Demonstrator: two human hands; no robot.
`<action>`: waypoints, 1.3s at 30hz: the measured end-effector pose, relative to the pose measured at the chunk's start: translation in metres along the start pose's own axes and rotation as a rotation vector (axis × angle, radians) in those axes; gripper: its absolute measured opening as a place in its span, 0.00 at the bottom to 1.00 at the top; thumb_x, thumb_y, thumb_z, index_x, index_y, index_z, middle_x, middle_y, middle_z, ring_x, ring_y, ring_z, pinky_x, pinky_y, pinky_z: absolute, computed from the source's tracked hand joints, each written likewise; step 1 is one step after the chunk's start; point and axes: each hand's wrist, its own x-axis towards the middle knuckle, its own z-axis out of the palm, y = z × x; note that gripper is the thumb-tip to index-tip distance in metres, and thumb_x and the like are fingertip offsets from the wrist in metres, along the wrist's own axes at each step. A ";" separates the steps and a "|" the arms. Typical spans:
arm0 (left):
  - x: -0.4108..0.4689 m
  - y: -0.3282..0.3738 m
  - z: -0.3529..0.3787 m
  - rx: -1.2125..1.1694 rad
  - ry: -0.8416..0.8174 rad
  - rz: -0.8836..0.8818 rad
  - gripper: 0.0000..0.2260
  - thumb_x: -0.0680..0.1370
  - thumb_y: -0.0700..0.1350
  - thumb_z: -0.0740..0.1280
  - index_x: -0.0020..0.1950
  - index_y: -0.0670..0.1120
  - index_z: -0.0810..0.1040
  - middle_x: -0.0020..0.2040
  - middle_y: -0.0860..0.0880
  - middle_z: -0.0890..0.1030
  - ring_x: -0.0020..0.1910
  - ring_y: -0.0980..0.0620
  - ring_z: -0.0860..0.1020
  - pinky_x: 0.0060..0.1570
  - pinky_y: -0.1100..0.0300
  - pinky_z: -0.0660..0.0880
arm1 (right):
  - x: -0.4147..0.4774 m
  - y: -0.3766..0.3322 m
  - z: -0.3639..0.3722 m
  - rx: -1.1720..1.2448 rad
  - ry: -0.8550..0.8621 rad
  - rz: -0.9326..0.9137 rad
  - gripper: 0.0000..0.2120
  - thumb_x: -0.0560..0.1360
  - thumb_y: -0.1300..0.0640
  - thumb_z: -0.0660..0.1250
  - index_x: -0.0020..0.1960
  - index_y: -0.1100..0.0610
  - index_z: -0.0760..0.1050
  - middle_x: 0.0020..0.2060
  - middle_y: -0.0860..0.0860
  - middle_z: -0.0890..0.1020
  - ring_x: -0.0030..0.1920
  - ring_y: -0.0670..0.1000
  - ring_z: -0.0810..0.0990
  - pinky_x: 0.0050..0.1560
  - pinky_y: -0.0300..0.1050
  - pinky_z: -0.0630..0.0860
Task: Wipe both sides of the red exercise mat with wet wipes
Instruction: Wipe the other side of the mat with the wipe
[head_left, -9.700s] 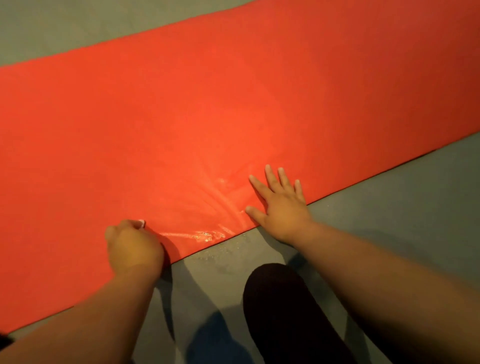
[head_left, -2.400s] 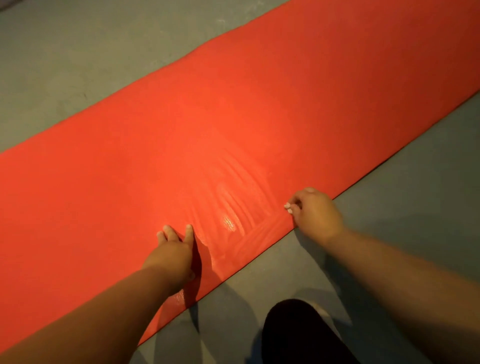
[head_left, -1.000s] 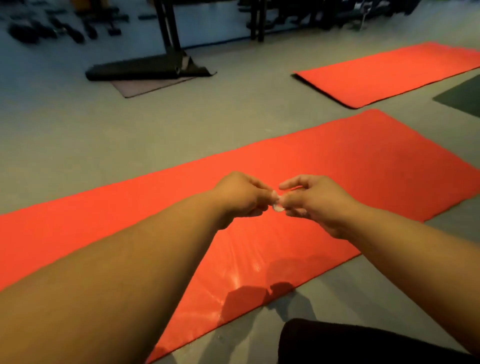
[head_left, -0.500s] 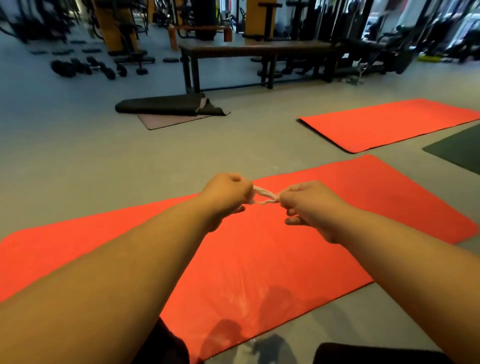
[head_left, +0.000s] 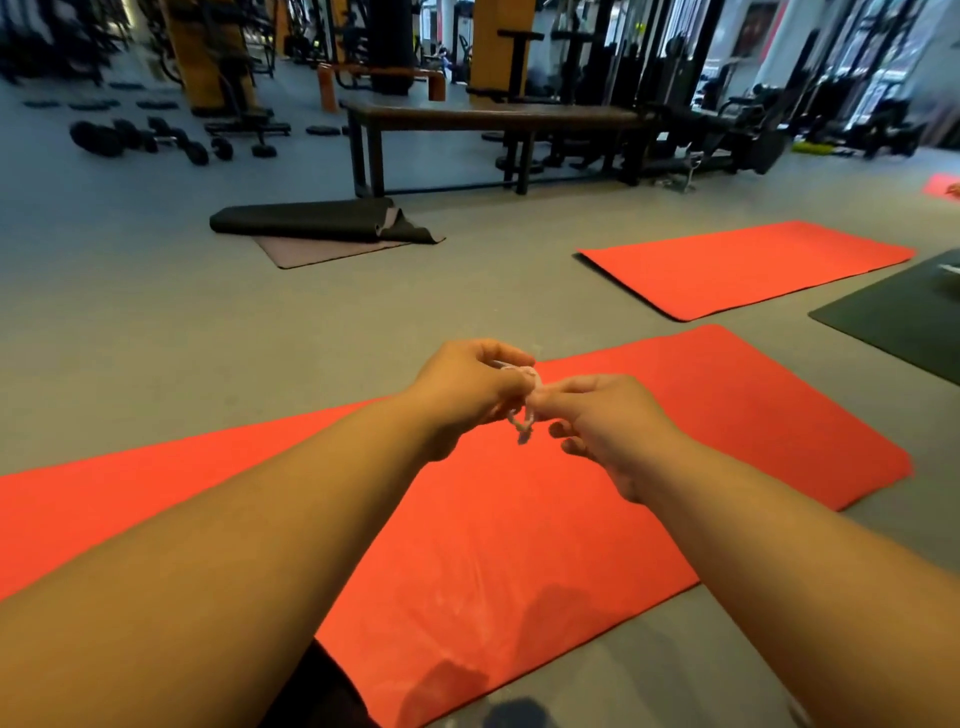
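Head-view query (Operator): Where is the red exercise mat (head_left: 519, 519) located, and how is its surface described?

Reply (Technician): The mat is laid flat on the grey floor (head_left: 208, 322), running from 9 o'clock to 3 o'clock across the lower half of the frame. An even orange-red face is shown, with a thin dark edge and a rounded corner at 3 o'clock. Faint pale streaks are seen near its near edge toward 6 o'clock, and shadows of the hands are cast there.

Query (Operator): How are the hands engaged?

Reply (Technician): Both hands are held together above the mat at frame centre. The wet wipe (head_left: 523, 419), twisted into a thin pale strand, is pinched by the left hand (head_left: 467, 395) and by the right hand (head_left: 608, 421); a small loop of it hangs between them. The fingers of each hand are curled round the strand.

Query (Operator): What else is recorded?

Reply (Technician): A second red mat (head_left: 743, 265) is laid at 2 o'clock, a part-rolled black mat (head_left: 311, 221) at 11 o'clock, and a bench (head_left: 493, 111) at 12 o'clock.
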 end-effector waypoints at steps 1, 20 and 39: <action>0.000 -0.001 0.000 -0.006 0.023 0.012 0.06 0.75 0.33 0.69 0.46 0.43 0.78 0.35 0.45 0.79 0.30 0.51 0.74 0.37 0.59 0.74 | 0.000 0.002 0.001 0.030 0.009 0.008 0.04 0.72 0.62 0.70 0.38 0.59 0.78 0.32 0.53 0.81 0.30 0.47 0.74 0.31 0.38 0.70; -0.004 -0.017 -0.036 0.060 0.012 -0.184 0.11 0.74 0.30 0.67 0.38 0.45 0.74 0.33 0.47 0.77 0.28 0.56 0.76 0.31 0.67 0.73 | 0.001 0.021 0.034 0.179 0.097 0.058 0.09 0.75 0.65 0.63 0.37 0.56 0.74 0.35 0.51 0.80 0.33 0.48 0.75 0.29 0.39 0.72; -0.025 -0.020 -0.013 -0.224 0.220 -0.073 0.08 0.78 0.35 0.64 0.40 0.45 0.71 0.35 0.47 0.77 0.33 0.52 0.77 0.35 0.61 0.77 | -0.014 0.024 0.049 0.285 0.224 0.058 0.09 0.78 0.63 0.60 0.40 0.57 0.73 0.37 0.50 0.77 0.28 0.46 0.68 0.23 0.37 0.61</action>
